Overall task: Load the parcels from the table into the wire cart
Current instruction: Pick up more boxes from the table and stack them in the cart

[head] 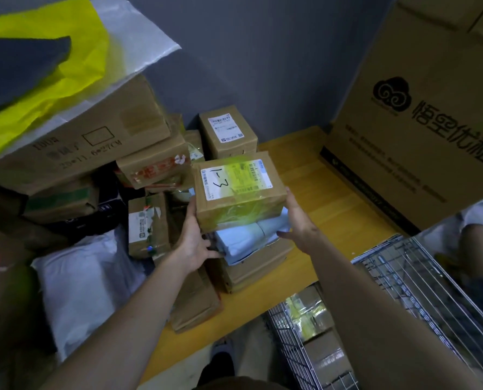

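A small cardboard parcel [239,192] with a white label marked "1-3" and yellowish tape sits on top of a light blue soft parcel [248,240]. My left hand [195,243] grips the stack from the left, with its fingers under the blue parcel. On the right side, my right hand [298,218] holds the box and the blue parcel. Under them lies a flat brown box [260,268] on the wooden table [333,204]. The wire cart [403,280] stands at the lower right with parcels inside it.
Several cardboard parcels [229,133] are piled at the back left against the grey wall, under a big carton [80,142] topped with yellow plastic. White poly bags [85,280] lie at the left. A large printed carton [426,122] stands on the table's right end.
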